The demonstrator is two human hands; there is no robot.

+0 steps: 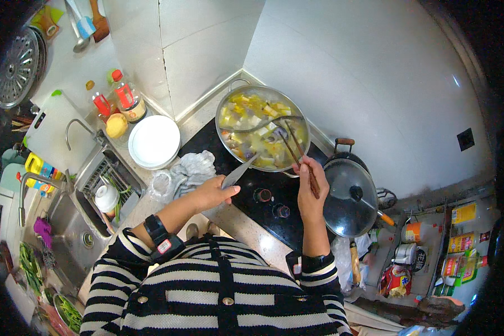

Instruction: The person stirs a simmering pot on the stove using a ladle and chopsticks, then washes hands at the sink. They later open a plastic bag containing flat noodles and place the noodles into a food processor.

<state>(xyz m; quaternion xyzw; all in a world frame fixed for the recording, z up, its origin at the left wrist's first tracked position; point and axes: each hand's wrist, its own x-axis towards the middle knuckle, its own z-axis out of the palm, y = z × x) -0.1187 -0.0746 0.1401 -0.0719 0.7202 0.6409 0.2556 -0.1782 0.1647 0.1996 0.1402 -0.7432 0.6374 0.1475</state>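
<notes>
From the head camera, looking down, the person stood at a black cooktop [252, 190] set in a corner of white wall panels. On it sat a wide steel pot [262, 128] filled with yellow broth, pale cubes and orange pieces. The left hand [213, 193] was closed around the handle of a long metal ladle [246, 168], whose shaft ran up into the pot. The right hand [309, 187] gripped a pair of brown chopsticks [294, 150], their tips dipped into the food near the pot's middle. A black watch [161, 235] sat on the left wrist, above a striped sleeve.

Just right of the pot lay a dark pan under a glass lid [350, 199]. To the left were a crumpled grey cloth [193, 168] and a stack of white plates [154, 141]. Behind the plates stood bottles with red caps and red labels [126, 101], beside a round yellow thing I couldn't make out. A sink [75, 224] lay further left, with a yellow packet [39, 167] at its edge. On the floor to the right, packages with yellow and green labels [462, 243] stood in a row near a red bag [396, 279].
</notes>
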